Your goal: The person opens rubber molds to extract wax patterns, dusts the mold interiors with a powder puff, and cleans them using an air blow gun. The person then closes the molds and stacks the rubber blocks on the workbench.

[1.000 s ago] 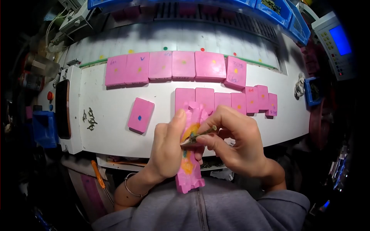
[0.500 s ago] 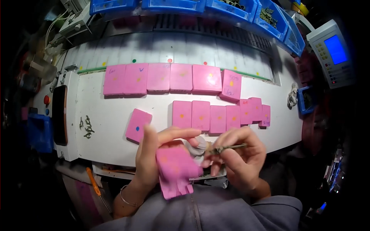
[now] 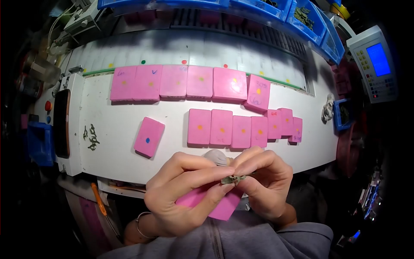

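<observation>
My left hand [image 3: 185,190] holds a pink block [image 3: 226,207] low against the palm, in front of the grey top. Its thumb and fingers also pinch a small greenish piece [image 3: 233,179]. My right hand [image 3: 265,181] grips the same piece from the other side between thumb and fingers. Just beyond the hands lies a round grey-white object [image 3: 216,157], partly covered by them. A single pink block with a blue dot [image 3: 147,140] rests on the white table [image 3: 116,164] to the left.
Two rows of pink blocks [image 3: 174,82] stand on the table. Small green pieces [image 3: 92,137] and a phone [image 3: 63,123] are at the left. Blue bins [image 3: 304,21] line the back; a device with a blue screen [image 3: 378,59] is at the right. An orange-handled screwdriver [image 3: 98,198] lies lower left.
The pink mould, open across my left hand earlier, is now folded closed and lower. My right hand has brought the greenish piece over to my left fingers, which now touch it.
</observation>
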Action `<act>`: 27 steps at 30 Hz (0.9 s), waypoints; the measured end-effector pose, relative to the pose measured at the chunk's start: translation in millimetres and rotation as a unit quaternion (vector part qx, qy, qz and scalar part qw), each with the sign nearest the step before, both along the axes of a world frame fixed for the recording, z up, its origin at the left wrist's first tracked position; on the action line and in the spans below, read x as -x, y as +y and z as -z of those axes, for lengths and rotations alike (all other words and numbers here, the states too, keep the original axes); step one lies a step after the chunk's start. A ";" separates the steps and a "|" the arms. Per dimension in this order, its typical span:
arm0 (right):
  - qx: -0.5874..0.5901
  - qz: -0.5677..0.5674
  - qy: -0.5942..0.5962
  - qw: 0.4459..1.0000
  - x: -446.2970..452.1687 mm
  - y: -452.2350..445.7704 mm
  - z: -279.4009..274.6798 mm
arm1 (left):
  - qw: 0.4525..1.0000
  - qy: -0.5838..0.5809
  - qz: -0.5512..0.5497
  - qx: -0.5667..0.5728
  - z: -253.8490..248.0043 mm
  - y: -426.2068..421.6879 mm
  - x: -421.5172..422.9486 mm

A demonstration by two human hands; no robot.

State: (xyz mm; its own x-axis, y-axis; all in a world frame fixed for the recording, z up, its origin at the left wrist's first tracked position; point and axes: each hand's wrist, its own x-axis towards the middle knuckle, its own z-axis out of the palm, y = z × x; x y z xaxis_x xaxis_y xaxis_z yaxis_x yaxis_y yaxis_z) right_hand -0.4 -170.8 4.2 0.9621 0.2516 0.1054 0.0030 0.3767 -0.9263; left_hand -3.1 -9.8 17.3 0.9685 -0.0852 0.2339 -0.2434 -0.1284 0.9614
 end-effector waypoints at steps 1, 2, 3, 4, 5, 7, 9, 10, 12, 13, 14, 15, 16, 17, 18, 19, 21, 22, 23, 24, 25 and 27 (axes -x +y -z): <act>0.031 0.028 -0.007 0.999 0.5 1.9 -0.8 | 1.000 -0.006 -0.002 -0.005 -0.3 0.2 -0.1; 0.061 0.055 -0.015 0.997 0.9 2.7 -2.2 | 1.000 -0.007 -0.002 -0.006 0.9 0.8 -0.3; 0.060 0.055 -0.016 0.997 2.2 2.6 -5.1 | 1.000 0.005 -0.013 0.016 3.6 1.9 -0.6; 0.183 0.096 -0.073 0.976 4.4 2.5 -9.0 | 0.999 0.017 -0.025 0.037 5.9 3.1 -0.7; 0.301 0.134 -0.127 0.936 5.9 2.8 -10.8 | 0.999 0.016 -0.025 0.036 7.3 4.1 -1.7; 0.318 0.177 -0.174 0.915 6.2 7.2 -6.8 | 0.998 0.043 0.009 0.052 10.5 6.0 -3.8; 0.406 0.169 -0.267 0.858 8.1 7.4 -5.3 | 0.995 0.066 0.020 0.072 14.2 5.9 -0.3; 0.400 0.175 -0.285 0.853 7.8 8.2 -1.2 | 0.994 0.078 0.029 0.067 14.2 7.5 0.8; 0.413 0.146 -0.279 0.855 10.7 7.8 -1.6 | 0.994 0.090 0.032 0.059 15.5 11.5 3.5; 0.429 0.116 -0.274 0.853 11.9 7.1 -2.2 | 0.992 0.102 0.041 0.057 17.5 13.5 4.6; 0.422 0.112 -0.276 0.856 11.0 6.0 -2.9 | 0.991 0.113 0.047 0.055 19.8 15.8 5.9; 0.410 0.058 -0.226 0.882 8.5 5.0 -3.5 | 0.992 0.113 0.036 0.048 22.5 18.1 7.7; 0.393 0.000 -0.177 0.902 6.2 5.6 -2.7 | 0.991 0.119 0.044 0.036 25.7 20.8 9.8; 0.406 -0.032 -0.129 0.904 8.5 7.5 2.0 | 0.991 0.126 0.048 0.021 28.3 25.2 12.1; 0.428 -0.072 -0.114 0.894 9.5 7.1 3.0 | 0.992 0.125 0.025 -0.008 30.8 30.6 14.3; 0.450 -0.111 -0.100 0.880 10.0 5.9 4.6 | 0.990 0.141 -0.010 -0.010 35.1 38.7 16.9; 0.496 -0.158 -0.103 0.847 15.2 1.2 12.4 | 0.980 0.137 -0.135 -0.045 50.5 59.3 21.3; 0.558 -0.187 -0.097 0.803 18.2 0.3 15.4 | 0.970 0.150 -0.184 -0.056 55.4 71.9 22.1; 0.554 -0.191 -0.102 0.804 21.4 1.6 19.6 | 0.957 0.175 -0.226 -0.050 56.2 83.2 22.4; 0.586 -0.201 -0.120 0.776 24.7 2.6 24.7 | 0.946 0.163 -0.275 -0.058 61.1 93.4 22.1; 0.618 -0.210 -0.138 0.745 26.5 3.8 27.0 | 0.931 0.156 -0.329 -0.020 69.9 103.3 21.9; 0.619 -0.194 -0.152 0.746 26.4 14.0 21.5 | 0.906 0.130 -0.403 -0.010 78.0 121.8 20.7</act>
State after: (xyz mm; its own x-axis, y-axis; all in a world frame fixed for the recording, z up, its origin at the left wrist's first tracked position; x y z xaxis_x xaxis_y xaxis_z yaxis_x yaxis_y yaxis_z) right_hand -26.8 -156.8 -17.4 0.7703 0.5903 -0.2412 0.3965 -0.7396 -0.5438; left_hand -23.9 112.0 -60.7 0.7406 0.6719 -0.0052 0.1711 -0.1811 0.9685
